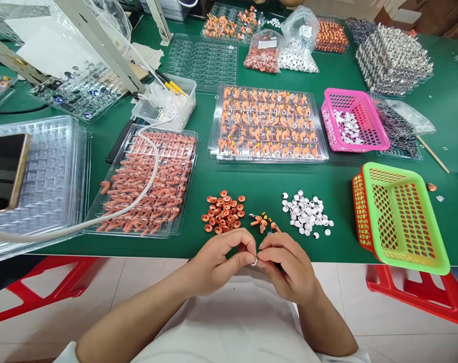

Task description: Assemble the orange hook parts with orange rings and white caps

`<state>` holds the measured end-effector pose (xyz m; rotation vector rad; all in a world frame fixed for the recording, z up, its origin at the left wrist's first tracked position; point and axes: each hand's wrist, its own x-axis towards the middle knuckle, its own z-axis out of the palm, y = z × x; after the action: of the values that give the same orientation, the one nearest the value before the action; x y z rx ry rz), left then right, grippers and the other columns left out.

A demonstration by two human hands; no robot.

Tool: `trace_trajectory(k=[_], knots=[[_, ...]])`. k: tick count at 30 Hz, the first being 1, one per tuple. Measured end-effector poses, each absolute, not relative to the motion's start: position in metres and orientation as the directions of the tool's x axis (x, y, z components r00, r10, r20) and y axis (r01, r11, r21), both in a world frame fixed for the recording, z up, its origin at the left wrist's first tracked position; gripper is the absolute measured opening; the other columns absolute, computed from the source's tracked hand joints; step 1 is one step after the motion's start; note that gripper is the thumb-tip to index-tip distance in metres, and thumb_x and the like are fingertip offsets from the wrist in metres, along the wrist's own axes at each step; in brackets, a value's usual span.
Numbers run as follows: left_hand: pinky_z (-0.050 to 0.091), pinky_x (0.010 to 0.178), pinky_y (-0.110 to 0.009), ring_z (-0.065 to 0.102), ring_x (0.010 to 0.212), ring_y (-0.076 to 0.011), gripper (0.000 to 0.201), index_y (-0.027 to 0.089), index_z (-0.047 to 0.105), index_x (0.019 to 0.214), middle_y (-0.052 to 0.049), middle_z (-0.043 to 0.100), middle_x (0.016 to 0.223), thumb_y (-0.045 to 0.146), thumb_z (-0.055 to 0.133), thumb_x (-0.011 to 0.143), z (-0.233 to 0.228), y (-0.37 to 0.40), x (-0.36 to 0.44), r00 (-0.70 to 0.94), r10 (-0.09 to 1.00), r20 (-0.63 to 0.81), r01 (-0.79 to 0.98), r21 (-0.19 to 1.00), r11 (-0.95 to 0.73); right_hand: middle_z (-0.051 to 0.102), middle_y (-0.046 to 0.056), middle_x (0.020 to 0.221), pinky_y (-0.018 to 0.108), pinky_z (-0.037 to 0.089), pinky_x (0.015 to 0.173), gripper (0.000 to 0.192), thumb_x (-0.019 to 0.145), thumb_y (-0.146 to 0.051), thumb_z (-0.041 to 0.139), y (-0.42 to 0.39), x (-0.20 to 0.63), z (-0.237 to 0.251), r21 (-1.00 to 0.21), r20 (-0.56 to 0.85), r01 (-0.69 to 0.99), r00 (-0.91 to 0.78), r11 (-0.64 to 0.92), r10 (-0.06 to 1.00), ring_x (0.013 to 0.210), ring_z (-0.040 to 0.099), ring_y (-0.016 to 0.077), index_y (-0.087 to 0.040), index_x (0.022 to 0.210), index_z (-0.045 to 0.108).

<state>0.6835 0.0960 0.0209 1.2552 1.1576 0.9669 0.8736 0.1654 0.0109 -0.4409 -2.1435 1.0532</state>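
At my far left, clear trays [60, 164] were stacked with a phone [5, 171] on top; next, a clear tray [174, 228] held rows of reddish parts, and behind it a plastic tub [187, 113] held white bits and yellow-handled tools [172, 85]. A heap of coppery discs [223, 212] lay on the table [247, 184]. Then came my left hand [227, 259], thumb and finger pinching a small whitish piece [254, 261] over the table's near edge, my right hand [289, 264] pinching it from the other side. That one seemed unfinished. Just beyond lay a few orange pieces [265, 222]; behind them, a rimmed tray [269, 158] full of similar ones looked done to me. White discs [308, 214] made another heap, so plenty seemed left. Farther right, a pink basket [376, 121] held more white discs, and a green basket [410, 212] sat stacked with a red-orange one [361, 222].
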Motion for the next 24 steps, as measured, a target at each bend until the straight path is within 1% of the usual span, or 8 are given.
trace_trajectory(k=[4,8,13,16,18,20,22,24], knots=[[0.042,0.072,-0.024,0.054,0.077,-0.0131,0.012,0.019,0.059,0.086,0.0,0.06,0.084,0.023,0.053,0.096,0.03,0.099,0.677,0.257,0.948,-0.187,0.143,0.978,0.154,0.06,0.007,0.096,0.03,0.05,0.067,0.013,0.095,-0.011,0.055,0.17,0.876,0.009,-0.813,0.418,-0.052,-0.746,0.58,0.519,0.077,0.058,0.017,-0.021,0.102,0.059],[0.045,0.075,-0.026,0.058,0.081,-0.015,0.012,0.019,0.061,0.089,-0.001,0.065,0.088,0.022,0.053,0.096,0.04,0.114,0.671,0.211,0.961,-0.181,0.413,0.907,0.08,0.058,0.006,0.095,0.031,0.05,0.069,0.012,0.094,-0.01,0.055,0.176,0.884,0.008,-0.835,0.349,0.005,-0.769,0.551,0.536,0.081,0.059,0.0178,-0.021,0.099,0.059],[0.047,0.091,-0.043,0.06,0.104,-0.0288,0.014,0.014,0.063,0.103,-0.013,0.067,0.106,0.014,0.052,0.093,0.038,0.163,0.668,0.058,0.993,0.101,0.825,0.555,-0.105,0.059,0.006,0.1,0.032,0.048,0.078,0.01,0.097,-0.015,0.053,0.183,0.891,0.011,-0.857,0.266,0.199,-0.62,0.476,0.738,0.094,0.06,0.0195,-0.022,0.095,0.059],[0.038,0.107,-0.055,0.047,0.129,-0.0383,0.028,0.011,0.06,0.117,-0.021,0.056,0.132,0.017,0.057,0.089,0.034,0.194,0.659,-0.075,0.959,0.272,0.928,0.371,-0.033,0.06,0.007,0.108,0.035,0.046,0.086,0.009,0.098,-0.025,0.054,0.2,0.894,0.018,-0.881,0.233,0.316,-0.36,0.353,0.904,0.103,0.06,0.0217,-0.022,0.09,0.058],[0.027,0.115,-0.058,0.034,0.14,-0.0413,0.048,0.007,0.05,0.132,-0.026,0.045,0.145,0.025,0.06,0.089,0.033,0.211,0.646,-0.235,0.911,0.339,0.922,0.375,0.098,0.06,0.007,0.119,0.037,0.044,0.091,0.013,0.097,-0.032,0.054,0.221,0.897,0.023,-0.906,0.226,0.321,-0.181,0.275,0.957,0.11,0.059,0.0228,-0.021,0.089,0.058],[0.023,0.119,-0.054,0.03,0.144,-0.0407,0.063,0.001,0.042,0.14,-0.029,0.04,0.149,0.033,0.061,0.089,0.033,0.226,0.631,-0.387,0.873,0.298,0.863,0.45,0.229,0.06,0.008,0.125,0.038,0.042,0.094,0.019,0.095,-0.038,0.055,0.25,0.897,0.024,-0.935,0.206,0.294,-0.011,0.2,0.979,0.114,0.058,0.0233,-0.02,0.088,0.058],[0.025,0.119,-0.048,0.033,0.143,-0.0389,0.071,-0.002,0.04,0.143,-0.029,0.04,0.149,0.038,0.061,0.088,0.035,0.239,0.617,-0.541,0.828,0.145,0.737,0.557,0.384,0.065,0.008,0.114,0.035,0.041,0.092,0.027,0.091,-0.045,0.057,0.285,0.894,0.02,-0.963,0.159,0.245,0.175,0.113,0.972,0.108,0.059,0.0227,-0.019,0.085,0.06],[0.031,0.116,-0.045,0.04,0.14,-0.0379,0.074,-0.001,0.042,0.143,-0.027,0.044,0.148,0.044,0.062,0.087,0.035,0.25,0.607,-0.654,0.756,-0.032,0.573,0.632,0.522,0.066,0.007,0.092,0.033,0.043,0.08,0.034,0.086,-0.051,0.058,0.321,0.889,0.011,-0.975,0.108,0.215,0.233,0.057,0.967,0.09,0.061,0.0219,-0.017,0.085,0.059]])
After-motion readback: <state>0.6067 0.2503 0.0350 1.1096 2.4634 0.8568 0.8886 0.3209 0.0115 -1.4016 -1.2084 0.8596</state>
